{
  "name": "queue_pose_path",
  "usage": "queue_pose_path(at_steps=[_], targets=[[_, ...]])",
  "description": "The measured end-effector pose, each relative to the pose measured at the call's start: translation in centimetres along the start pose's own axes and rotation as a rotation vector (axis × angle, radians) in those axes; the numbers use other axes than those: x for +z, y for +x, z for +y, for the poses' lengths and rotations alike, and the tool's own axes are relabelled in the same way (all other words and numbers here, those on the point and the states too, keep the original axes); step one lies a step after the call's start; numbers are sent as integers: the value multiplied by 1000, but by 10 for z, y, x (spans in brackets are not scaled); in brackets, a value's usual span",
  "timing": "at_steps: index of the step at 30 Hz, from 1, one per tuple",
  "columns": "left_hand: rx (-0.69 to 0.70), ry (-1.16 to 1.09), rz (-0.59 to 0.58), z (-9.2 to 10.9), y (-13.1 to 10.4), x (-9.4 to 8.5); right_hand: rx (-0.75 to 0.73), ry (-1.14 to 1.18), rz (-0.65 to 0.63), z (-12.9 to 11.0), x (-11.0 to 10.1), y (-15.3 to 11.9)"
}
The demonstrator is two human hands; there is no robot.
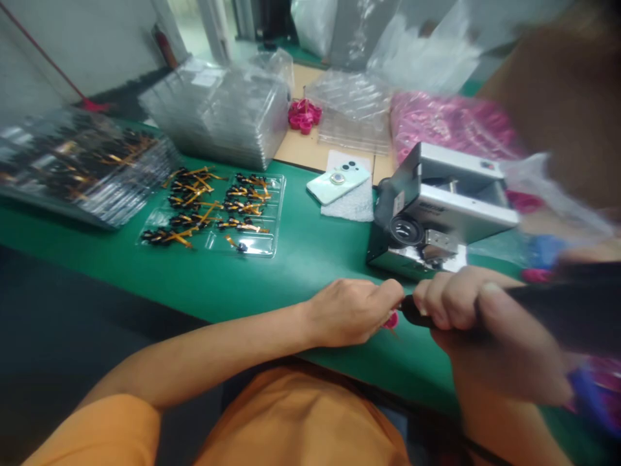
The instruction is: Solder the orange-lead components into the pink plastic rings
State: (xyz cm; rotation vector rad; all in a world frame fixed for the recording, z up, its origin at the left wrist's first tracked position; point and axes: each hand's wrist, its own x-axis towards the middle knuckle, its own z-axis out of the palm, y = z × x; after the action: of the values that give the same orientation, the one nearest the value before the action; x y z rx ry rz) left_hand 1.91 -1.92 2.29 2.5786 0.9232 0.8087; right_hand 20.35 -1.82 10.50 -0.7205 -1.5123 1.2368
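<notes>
My left hand [352, 310] pinched a tiny pink part [391, 320] at the mat [310, 259] edge; my right hand [456, 304] closed round a dark tool [412, 314]. The part seemed light, fragile, best held by its rim.

Table [301, 259] spans scene. Far left: stack of filled trays [82, 165]. Right of it, nearer: open tray [216, 210] with small parts in compartments. Behind that: pile of empty trays [218, 110]. Centre far: phone [338, 182] on foam pad [349, 204]. Right of phone: metal machine [436, 213]. Near edge, before machine: left hand [349, 310] and right hand [466, 304] close together, small part [391, 320] between them, tool [417, 314] in right hand.
</notes>
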Motion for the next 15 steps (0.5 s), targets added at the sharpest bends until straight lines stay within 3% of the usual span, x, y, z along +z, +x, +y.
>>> queue_pose_path(at_steps=[15], targets=[[33,41,59,-3,-3,6,-43,20,-8,-3,-2,0]])
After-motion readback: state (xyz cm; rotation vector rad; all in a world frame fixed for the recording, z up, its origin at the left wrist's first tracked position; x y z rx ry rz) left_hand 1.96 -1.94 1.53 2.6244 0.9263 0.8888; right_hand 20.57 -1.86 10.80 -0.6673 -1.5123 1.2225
